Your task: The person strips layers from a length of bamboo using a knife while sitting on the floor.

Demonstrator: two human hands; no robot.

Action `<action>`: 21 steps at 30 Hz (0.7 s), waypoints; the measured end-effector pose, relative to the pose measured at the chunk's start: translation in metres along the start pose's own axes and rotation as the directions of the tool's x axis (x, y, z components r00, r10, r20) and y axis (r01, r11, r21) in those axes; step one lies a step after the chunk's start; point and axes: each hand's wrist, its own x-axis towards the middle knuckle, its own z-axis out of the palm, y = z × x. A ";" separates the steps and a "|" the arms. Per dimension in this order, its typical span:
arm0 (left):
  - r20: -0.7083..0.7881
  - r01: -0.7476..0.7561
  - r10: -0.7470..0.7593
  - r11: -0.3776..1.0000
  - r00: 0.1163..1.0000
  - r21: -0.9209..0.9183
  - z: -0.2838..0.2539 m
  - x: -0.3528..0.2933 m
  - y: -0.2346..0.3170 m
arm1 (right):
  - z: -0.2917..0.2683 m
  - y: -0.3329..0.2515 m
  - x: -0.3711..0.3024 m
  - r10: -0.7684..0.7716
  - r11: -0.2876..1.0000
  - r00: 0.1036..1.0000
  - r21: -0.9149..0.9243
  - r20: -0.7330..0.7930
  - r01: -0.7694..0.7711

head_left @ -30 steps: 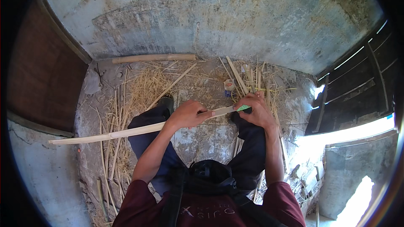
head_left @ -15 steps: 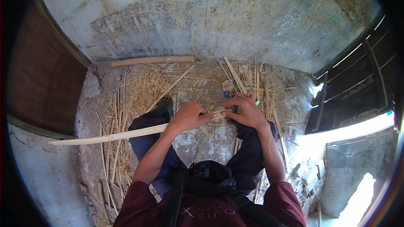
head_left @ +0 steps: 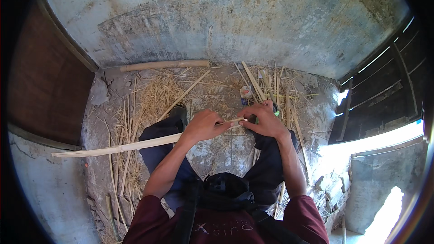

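A: What is nearest in view?

B: A person in a maroon short-sleeved shirt (head_left: pixel 147 219), with a black fabric bag (head_left: pixel 228 187) at the waist and dark blue trousers (head_left: pixel 268 156).

A: And the grip?

B: The left hand (head_left: pixel 205 124) is clamped around a long, pale, flat bamboo strip (head_left: pixel 126 146). The right hand (head_left: pixel 264 119) pinches it between thumb and fingertip, just beside. Most of the strip extends leftward from the left hand, across the left knee, toward the left edge of the grey floor (head_left: pixel 199 151). A short piece shows between the hands; whether any passes beyond the right fingertips is hidden.

A: Anything else at the right hand?

B: A bright green object (head_left: pixel 257 120), too covered to identify.

A: Farther off?

B: Straw-coloured shavings (head_left: pixel 156 90) litter the floor's left half. A round tan bamboo pole (head_left: pixel 165 65) lies along its far edge, below a stained blue-grey wall (head_left: pixel 244 22).
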 end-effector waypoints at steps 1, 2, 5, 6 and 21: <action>0.002 0.002 -0.002 1.000 1.000 0.001 0.000 0.000 0.001 | 0.000 0.001 0.000 0.003 1.000 1.000 0.001 0.011 -0.003; 0.004 0.005 -0.005 1.000 1.000 0.002 -0.001 0.000 0.001 | 0.001 0.003 0.001 0.007 1.000 1.000 0.002 0.022 -0.007; -0.005 0.003 -0.003 1.000 1.000 0.006 0.000 -0.001 0.002 | 0.002 0.008 0.001 -0.020 1.000 0.998 0.018 0.059 0.019; 0.002 0.006 -0.006 1.000 1.000 0.007 0.000 0.000 0.002 | 0.002 0.010 0.001 -0.034 0.999 0.997 0.026 0.071 0.032; 0.239 0.012 0.034 0.982 0.970 -0.190 0.001 0.007 0.007 | 0.004 0.021 0.009 -0.070 0.991 0.983 0.129 0.172 0.048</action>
